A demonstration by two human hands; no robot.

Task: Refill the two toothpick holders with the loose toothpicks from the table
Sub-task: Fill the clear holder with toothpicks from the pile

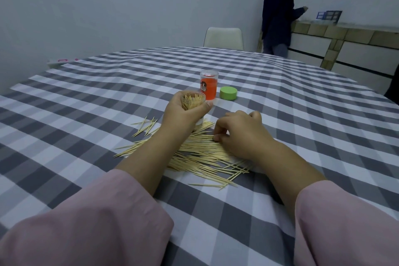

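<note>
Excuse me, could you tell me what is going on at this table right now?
A person in pink sleeves is refilling toothpick holders. The left hand grips a clear plastic holder already partly filled with toothpicks, while the right hand pinches at the pile of loose wooden toothpicks on the grey checked tablecloth. A clear holder with an orange insert and a green round lid stand behind.

Just one camera here, worn on the person's head, wide-angle, tilted forward and down across the checked tablecloth [280, 114]. It sits close above both forearms, so the pink sleeves [86, 222] fill the bottom edge, and the far wall [108, 6] curves at the top.
</note>
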